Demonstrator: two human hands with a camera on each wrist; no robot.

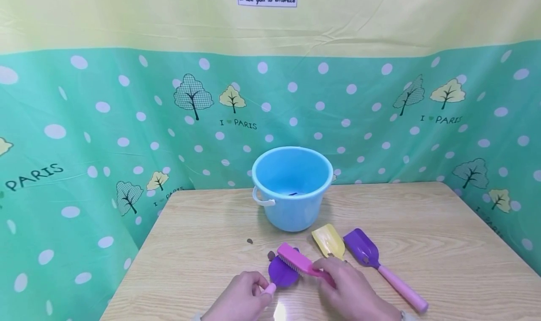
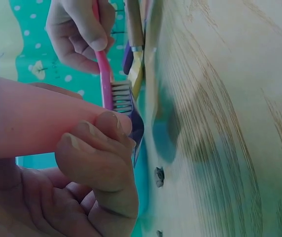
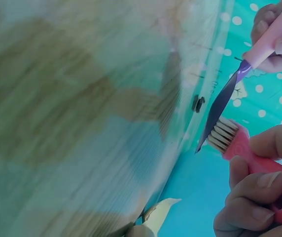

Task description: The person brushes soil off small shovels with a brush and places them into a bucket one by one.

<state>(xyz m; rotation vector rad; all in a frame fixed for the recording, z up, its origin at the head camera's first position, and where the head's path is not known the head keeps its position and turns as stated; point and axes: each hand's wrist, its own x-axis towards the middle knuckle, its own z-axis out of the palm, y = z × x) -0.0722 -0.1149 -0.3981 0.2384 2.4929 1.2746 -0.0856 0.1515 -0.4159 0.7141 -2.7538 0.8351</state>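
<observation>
My left hand [image 1: 241,296] grips the pink handle of a small purple toy shovel [image 1: 281,274], low over the table in front of the bucket. A pink brush [image 1: 296,259] is held by its handle in my right hand [image 1: 351,288]. Its bristles point down onto the shovel's blade, right at the blade's surface in the right wrist view. Just beyond the blade lies a dark pebble [image 1: 271,254]. Another small dark pebble [image 1: 250,241] sits farther back to the left. The brush head covers part of the blade in the head view.
A light blue bucket [image 1: 291,214] with a white handle stands behind my hands, a dark bit inside it. To the right lie a yellow shovel [image 1: 328,239], its handle hidden by my right hand, and a second purple shovel [image 1: 362,248]. A polka-dot curtain [image 1: 236,170] hangs behind the table.
</observation>
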